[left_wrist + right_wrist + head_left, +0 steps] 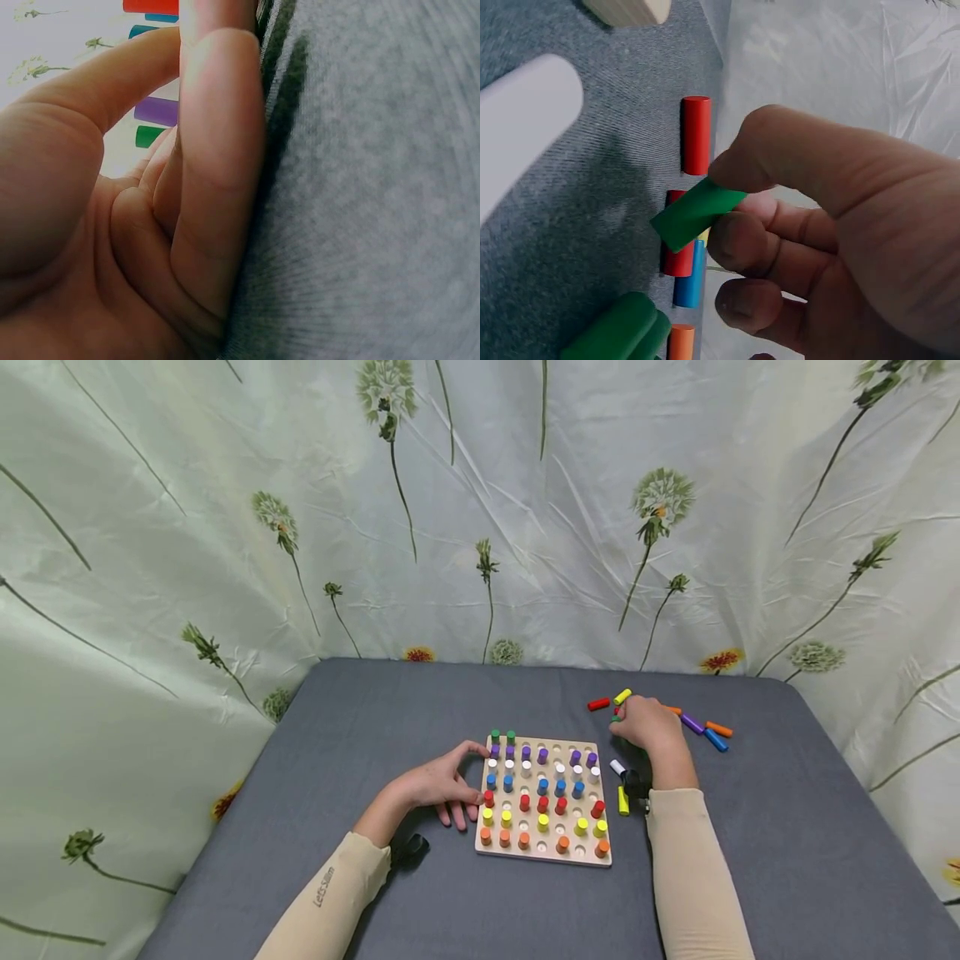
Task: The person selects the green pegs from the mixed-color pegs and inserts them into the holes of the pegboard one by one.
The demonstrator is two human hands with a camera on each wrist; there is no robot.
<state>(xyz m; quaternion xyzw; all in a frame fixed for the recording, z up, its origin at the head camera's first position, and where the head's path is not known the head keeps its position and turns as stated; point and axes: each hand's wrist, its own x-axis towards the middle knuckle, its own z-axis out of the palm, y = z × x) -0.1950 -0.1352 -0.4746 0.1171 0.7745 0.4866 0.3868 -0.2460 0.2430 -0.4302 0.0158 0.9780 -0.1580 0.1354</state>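
Right hand: grip pinched a green peg, lifted clear of loose pegs beneath on the bench. Left hand: fingers relaxed, steadying the pegboard edge.

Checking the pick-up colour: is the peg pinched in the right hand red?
No: the right hand pinches a green peg between thumb and fingertips; the red peg lies on the cloth.

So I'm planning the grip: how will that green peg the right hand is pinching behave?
The green peg looks rigid, so the right hand can probably pinch it firmly. Being a smooth cylinder, it may roll if dropped on the grey cloth.
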